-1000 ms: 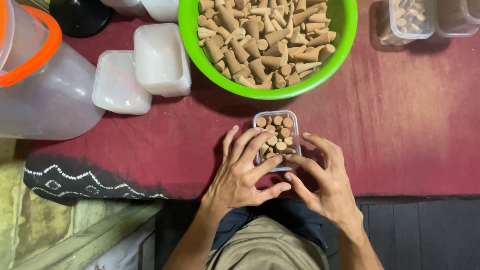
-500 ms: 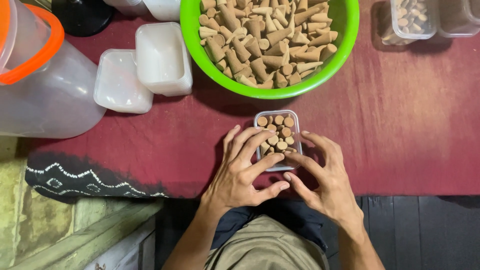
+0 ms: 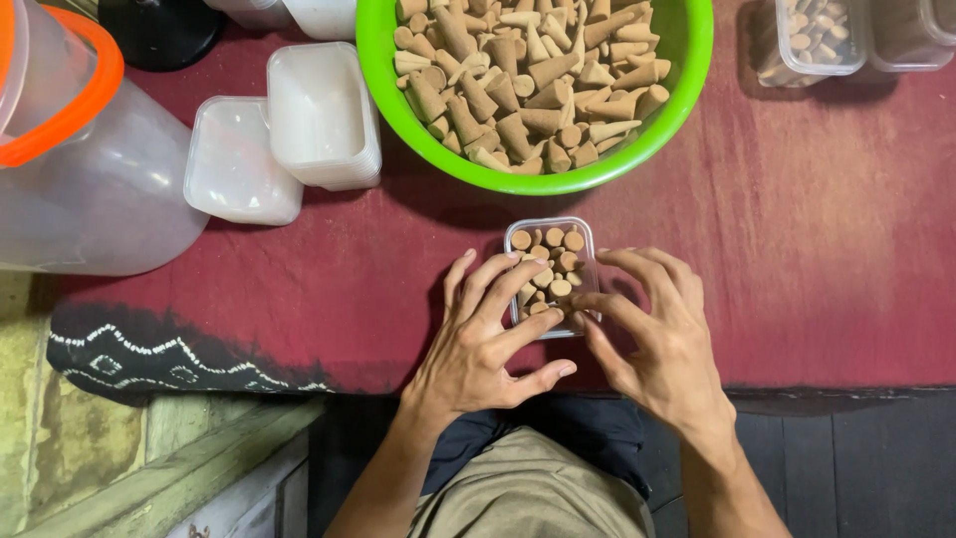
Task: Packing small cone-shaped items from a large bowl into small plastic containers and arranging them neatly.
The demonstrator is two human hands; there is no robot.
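Small clear box (image 3: pixel 551 269) of upright tan cones sits on the red surface (image 3: pixel 817 249) just below the green bowl (image 3: pixel 538 90) (long axis pointing away), clasped between both hands, left (image 3: pixel 478 344), right (image 3: pixel 657 334).

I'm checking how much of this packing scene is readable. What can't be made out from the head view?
- Small clear box: its near part is hidden under the left hand and right hand, so how full it is cannot be told.
- Green bowl of brown cones: cut off by the top edge.
- Clear tubs at top right: cut off; contents too small to tell.
- Big clear jug: cut off at left.
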